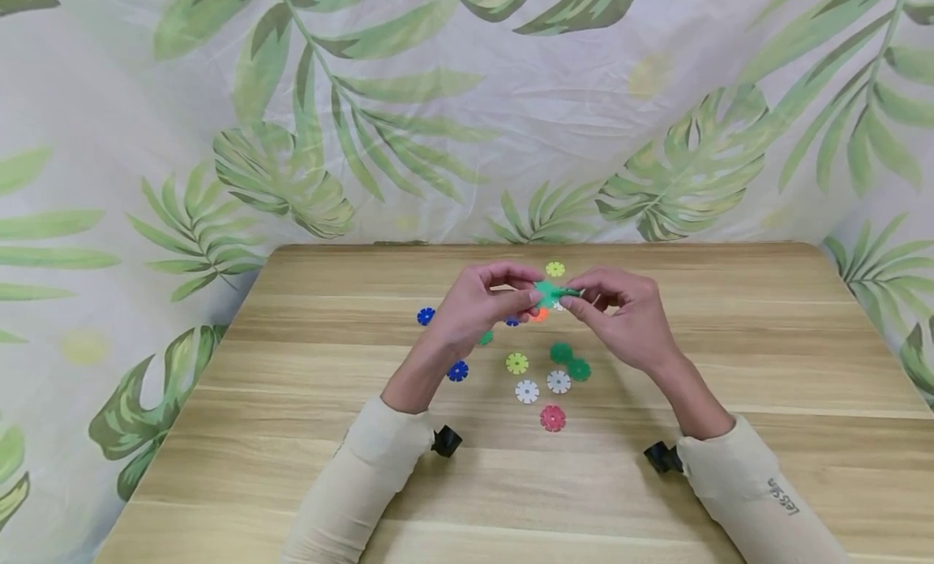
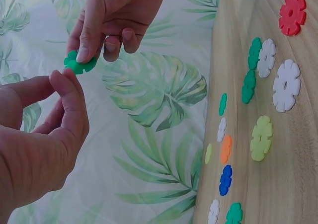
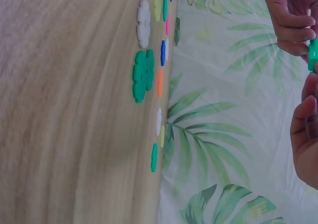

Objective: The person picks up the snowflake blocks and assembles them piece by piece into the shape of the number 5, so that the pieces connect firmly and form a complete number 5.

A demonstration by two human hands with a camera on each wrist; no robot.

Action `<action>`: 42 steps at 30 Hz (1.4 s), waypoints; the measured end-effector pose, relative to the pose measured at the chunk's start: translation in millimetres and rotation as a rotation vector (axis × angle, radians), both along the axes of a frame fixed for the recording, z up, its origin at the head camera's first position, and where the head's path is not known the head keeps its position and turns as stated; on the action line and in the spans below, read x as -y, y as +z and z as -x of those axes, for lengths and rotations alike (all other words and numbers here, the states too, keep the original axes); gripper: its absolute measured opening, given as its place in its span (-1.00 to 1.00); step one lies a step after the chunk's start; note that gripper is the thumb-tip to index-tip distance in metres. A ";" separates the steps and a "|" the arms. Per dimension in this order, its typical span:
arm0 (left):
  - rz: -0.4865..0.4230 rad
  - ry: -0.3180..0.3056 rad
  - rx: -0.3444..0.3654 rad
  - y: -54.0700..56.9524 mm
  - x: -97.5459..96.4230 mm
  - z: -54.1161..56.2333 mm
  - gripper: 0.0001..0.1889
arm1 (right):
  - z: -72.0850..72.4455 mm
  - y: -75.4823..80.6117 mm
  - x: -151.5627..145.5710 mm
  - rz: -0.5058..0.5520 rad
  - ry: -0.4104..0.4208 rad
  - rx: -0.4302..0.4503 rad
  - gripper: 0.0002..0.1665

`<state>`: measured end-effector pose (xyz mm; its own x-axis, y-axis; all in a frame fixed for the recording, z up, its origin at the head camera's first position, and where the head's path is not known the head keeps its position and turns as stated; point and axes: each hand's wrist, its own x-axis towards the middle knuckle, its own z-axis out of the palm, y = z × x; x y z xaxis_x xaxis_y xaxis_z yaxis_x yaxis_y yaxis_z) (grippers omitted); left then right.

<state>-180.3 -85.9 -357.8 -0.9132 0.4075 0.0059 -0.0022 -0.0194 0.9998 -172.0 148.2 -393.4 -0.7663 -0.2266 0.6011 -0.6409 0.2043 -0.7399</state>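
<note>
Above the table's far part, my left hand [image 1: 485, 305] pinches a green notched plastic disc [image 1: 546, 293] between thumb and fingers. My right hand [image 1: 623, 317] holds a second green piece [image 1: 568, 292], turned nearly edge-on, against the first one. Whether the two are slotted together cannot be told. In the left wrist view, a green disc [image 2: 79, 62] shows where both hands' fingertips meet. Only part of the held green [image 3: 312, 55] shows at the right edge of the right wrist view.
Loose notched discs lie on the wooden table [image 1: 292, 434]: a red one [image 1: 553, 419], white ones [image 1: 527, 391], yellow-green ones [image 1: 516, 364], blue ones [image 1: 457, 371], an orange one [image 1: 540, 314] and two touching green ones [image 1: 579, 370]. A leaf-patterned cloth [image 1: 409, 126] hangs behind.
</note>
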 end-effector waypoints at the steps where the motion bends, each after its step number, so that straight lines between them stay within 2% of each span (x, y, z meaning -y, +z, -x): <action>1: 0.002 0.004 0.002 0.2 0.3 -0.1 -0.73 | 0.0 0.2 -0.6 -0.003 -0.003 0.005 -0.80; 12: -0.024 0.020 0.015 1.9 -1.4 -2.0 -0.74 | -2.0 3.0 -0.6 -0.003 0.014 0.080 -0.76; 25: -0.041 -0.009 -0.002 1.3 -3.3 -4.2 -0.75 | -4.1 2.6 1.3 0.027 0.037 0.154 -0.80; 42: 0.114 0.021 -0.037 4.9 12.2 0.6 -0.72 | -1.2 7.6 -6.5 0.037 0.026 0.175 -0.84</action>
